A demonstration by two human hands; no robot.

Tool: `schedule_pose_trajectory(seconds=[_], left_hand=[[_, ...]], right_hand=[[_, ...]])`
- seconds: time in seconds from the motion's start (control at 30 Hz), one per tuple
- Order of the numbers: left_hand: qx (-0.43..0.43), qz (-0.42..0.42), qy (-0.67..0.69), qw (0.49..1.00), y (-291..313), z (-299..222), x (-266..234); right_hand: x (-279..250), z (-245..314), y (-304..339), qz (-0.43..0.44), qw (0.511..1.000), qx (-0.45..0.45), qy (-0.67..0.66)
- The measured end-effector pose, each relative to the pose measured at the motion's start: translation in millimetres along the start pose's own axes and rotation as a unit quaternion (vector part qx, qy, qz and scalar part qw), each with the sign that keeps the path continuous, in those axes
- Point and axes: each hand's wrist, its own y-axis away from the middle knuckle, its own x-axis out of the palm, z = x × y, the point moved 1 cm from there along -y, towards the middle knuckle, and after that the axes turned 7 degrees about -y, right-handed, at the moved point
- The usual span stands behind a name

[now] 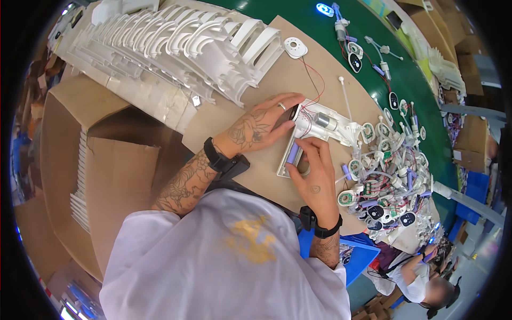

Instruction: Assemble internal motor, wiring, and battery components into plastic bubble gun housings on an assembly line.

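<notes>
A white plastic housing half point(287, 165) lies open side up on the brown board. My left hand point(261, 124) is closed on its upper left corner, thumb and fingers over the edge. Inside the housing's upper part sits a silver cylindrical motor point(325, 121) with thin red wires beside it. In the handle part lies a purple cylindrical battery point(293, 151). My right hand point(317, 173) pinches at this battery, thumb and fingers bent around it, covering part of the handle. The red wires run from the housing up to a white oval plate with holes point(294, 47).
Several white curved housing shells point(186, 40) stand nested at the upper left. A heap of wired pump parts point(394, 173) lies right of the housing. An open cardboard box point(120, 176) stands at left. Another person point(418, 274) works at the lower right, beyond a blue bin point(362, 261).
</notes>
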Motion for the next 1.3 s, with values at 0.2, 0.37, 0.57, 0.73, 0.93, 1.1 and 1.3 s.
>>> schedule_pose_trajectory(seconds=[0.2, 0.37, 0.57, 0.73, 0.93, 1.1, 1.3], left_hand=[[0.026, 0.012, -0.002, 1.0, 2, 6, 4], [-0.008, 0.055, -0.012, 0.998, 6, -13, 6], [-0.012, 0.061, -0.013, 0.998, 5, -11, 9], [-0.024, 0.067, -0.02, 0.997, 7, -10, 10], [-0.018, 0.069, -0.016, 0.997, 6, -10, 9], [-0.016, 0.069, -0.02, 0.997, 6, -10, 9], [-0.001, 0.054, -0.015, 0.998, 6, -9, 10]], right_hand=[[2, 1, 4, -0.005, 0.999, 0.021, -0.024], [-5, 0, 3, -0.006, 0.999, 0.017, -0.044], [-23, -4, -26, -0.083, 0.993, -0.052, 0.069], [-12, -13, -38, -0.07, 0.988, -0.088, 0.108], [-10, -17, -46, -0.069, 0.992, -0.07, 0.08], [-9, -13, -52, -0.074, 0.986, -0.082, 0.125], [-7, -13, -51, -0.072, 0.982, -0.073, 0.159]])
